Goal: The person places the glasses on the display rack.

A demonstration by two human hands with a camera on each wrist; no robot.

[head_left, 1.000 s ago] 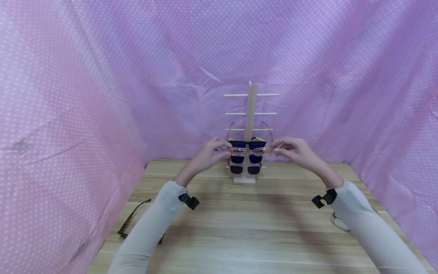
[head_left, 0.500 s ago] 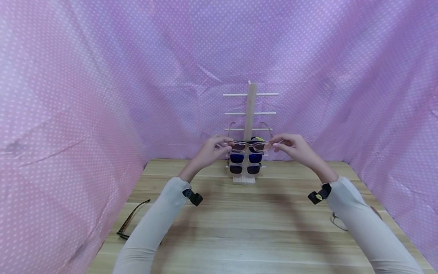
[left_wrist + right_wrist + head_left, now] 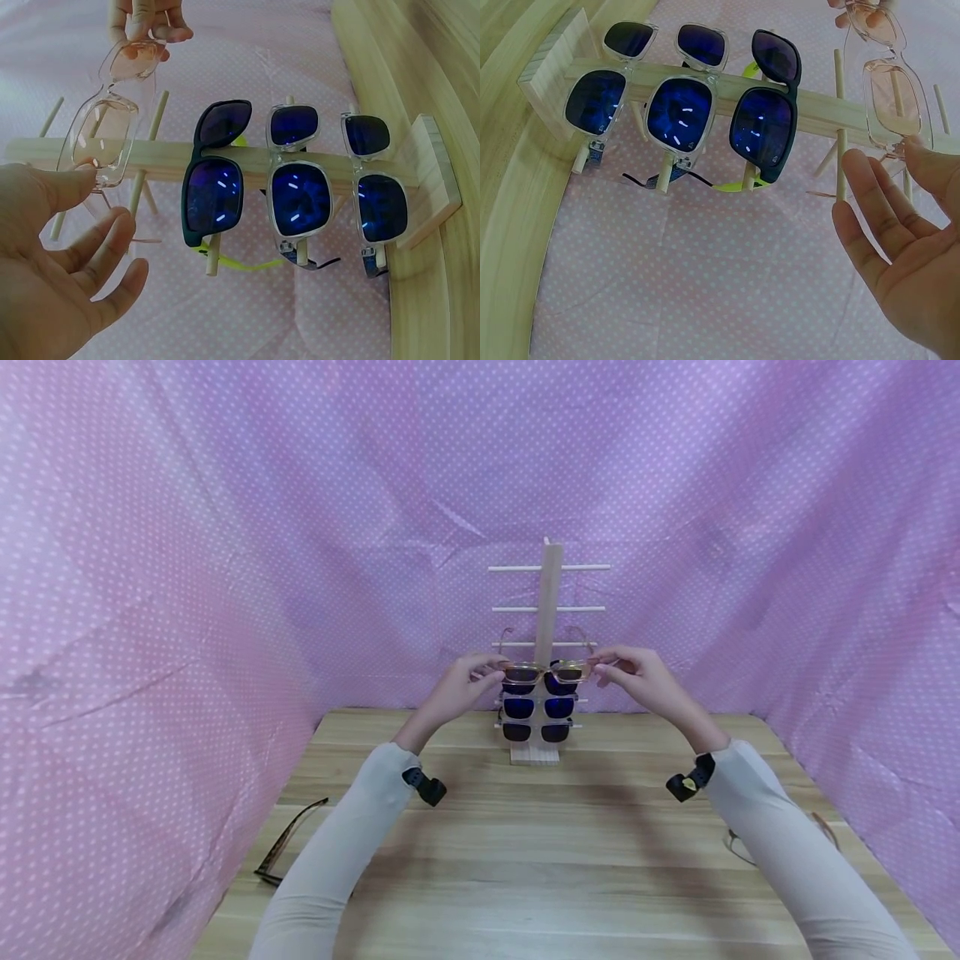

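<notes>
Clear-framed sunglasses with pale peach lenses (image 3: 105, 135) are held in front of a wooden display stand (image 3: 551, 602). My left hand (image 3: 461, 687) pinches them at one side of the frame, and my right hand (image 3: 636, 682) pinches the other side. Their temples point back toward the stand, near its third rod from the top (image 3: 573, 644). Below, black-framed sunglasses with yellow-green temples (image 3: 214, 196) hang on a rod. Two clear-framed pairs with dark blue lenses, an upper one (image 3: 301, 201) and a lower one (image 3: 382, 208), hang beneath those.
Tortoiseshell glasses (image 3: 281, 847) lie at the table's left, partly behind my left sleeve. Thin-rimmed glasses (image 3: 738, 847) lie at the right, partly covered by my right sleeve. Two upper rods (image 3: 585, 567) extend from the post. Pink dotted cloth (image 3: 375, 485) surrounds the wooden table (image 3: 555, 868).
Both hands have raised the peach-lensed sunglasses, from in front of the hanging pairs to near the top of the black-framed pair. My right forearm has shifted slightly left.
</notes>
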